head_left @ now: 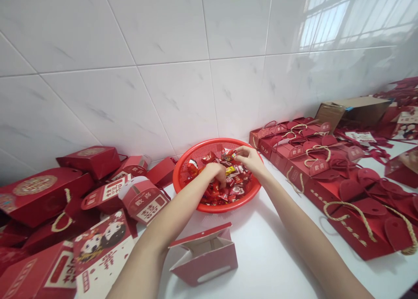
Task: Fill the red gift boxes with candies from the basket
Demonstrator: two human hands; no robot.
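Note:
Wrapped candies (pixel 235 190), mostly red with a few yellow ones, lie heaped in a red plastic basket (pixel 183 188) with a perforated wall. My left hand (pixel 217 172) reaches down into the heap, its fingers curled among the candies; their tips are hidden, so what they hold does not show. At the basket's right rear side, my right hand (pixel 251 158) pinches a shiny red wrapped candy (pixel 228 154) between thumb and fingers. Close in front of the basket stands a red gift box (pixel 207 264) with its top open and no candy visible inside.
Red gift boxes (pixel 152 198), some folded up and some lying tilted, crowd the left side. Rows of red boxes with rope handles (pixel 310 172) stand along the right. Behind them is a brown cardboard box (pixel 359 109). A tiled wall (pixel 170 103) borders the white table (pixel 261 255).

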